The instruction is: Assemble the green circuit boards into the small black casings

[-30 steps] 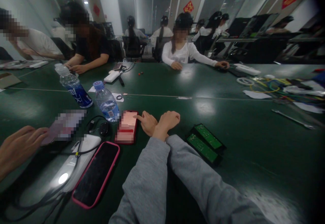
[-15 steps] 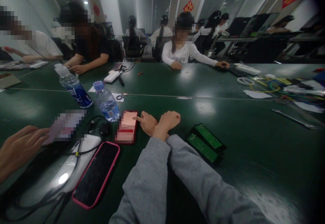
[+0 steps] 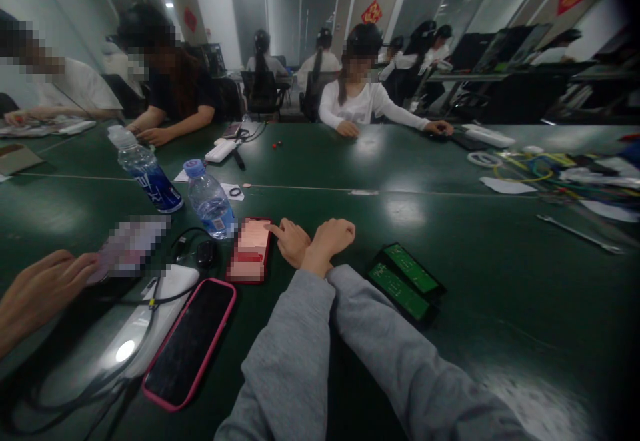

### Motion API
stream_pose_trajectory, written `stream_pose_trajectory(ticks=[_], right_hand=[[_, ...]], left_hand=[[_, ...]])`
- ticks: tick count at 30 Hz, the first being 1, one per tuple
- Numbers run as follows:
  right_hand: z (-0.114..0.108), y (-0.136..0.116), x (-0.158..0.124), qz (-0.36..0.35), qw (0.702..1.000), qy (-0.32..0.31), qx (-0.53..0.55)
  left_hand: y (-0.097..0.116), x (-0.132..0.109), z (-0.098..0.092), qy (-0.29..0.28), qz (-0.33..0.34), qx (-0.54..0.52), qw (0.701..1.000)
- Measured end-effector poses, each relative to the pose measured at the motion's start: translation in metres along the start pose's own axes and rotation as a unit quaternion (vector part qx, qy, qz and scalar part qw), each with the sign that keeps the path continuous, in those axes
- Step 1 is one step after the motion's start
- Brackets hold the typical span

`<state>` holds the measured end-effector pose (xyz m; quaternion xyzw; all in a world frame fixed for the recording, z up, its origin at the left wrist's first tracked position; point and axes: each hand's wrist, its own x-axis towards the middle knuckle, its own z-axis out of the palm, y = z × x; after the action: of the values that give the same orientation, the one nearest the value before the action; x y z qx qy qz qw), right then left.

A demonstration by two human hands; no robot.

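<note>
My forearms in grey sleeves cross on the green table, left over right. My right hand (image 3: 294,243) reaches out on the left side, its index finger stretched toward the upper right edge of a red-cased phone (image 3: 249,251) with a lit screen. Whether the fingertip touches the phone I cannot tell. My left hand (image 3: 336,236) rests to the right with its fingers curled in, and nothing shows in it. Right of it lie two green circuit boards (image 3: 413,271) in dark frames, side by side. A pink-cased phone (image 3: 193,344) with a dark screen lies left of my sleeves.
A clear water bottle (image 3: 209,202) and a blue-labelled bottle (image 3: 150,178) stand at left. Another person's hand (image 3: 45,291) touches a blurred device there. Cables run over a white power bank (image 3: 173,288). A wrench (image 3: 577,233) and tangled wires (image 3: 540,164) lie at right. Several people sit beyond.
My right index fingertip has shifted slightly up and to the right, near the phone's edge. My left hand has stayed still.
</note>
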<state>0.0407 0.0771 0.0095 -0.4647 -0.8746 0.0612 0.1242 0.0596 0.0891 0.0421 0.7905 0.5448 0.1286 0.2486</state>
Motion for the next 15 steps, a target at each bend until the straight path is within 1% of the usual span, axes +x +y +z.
stream_pose_trajectory(ticks=[3, 5, 11, 15], right_hand=[[0.0021, 0.0016, 0.0011, -0.025, 1.000, -0.008, -0.001], [0.0029, 0.0020, 0.0012, -0.029, 1.000, -0.008, -0.001], [0.0040, 0.0015, 0.0000, 0.000, 1.000, 0.007, 0.005], [0.0064, 0.0023, -0.0004, 0.001, 1.000, 0.018, 0.004]], left_hand=[[-0.0006, 0.0011, 0.0015, 0.004, 0.004, 0.002, 1.000], [-0.0009, 0.0021, 0.0023, 0.008, 0.007, 0.007, 1.000], [-0.0024, 0.0054, 0.0040, 0.008, 0.016, 0.012, 1.000], [-0.0020, 0.0050, 0.0032, 0.009, 0.023, 0.010, 1.000]])
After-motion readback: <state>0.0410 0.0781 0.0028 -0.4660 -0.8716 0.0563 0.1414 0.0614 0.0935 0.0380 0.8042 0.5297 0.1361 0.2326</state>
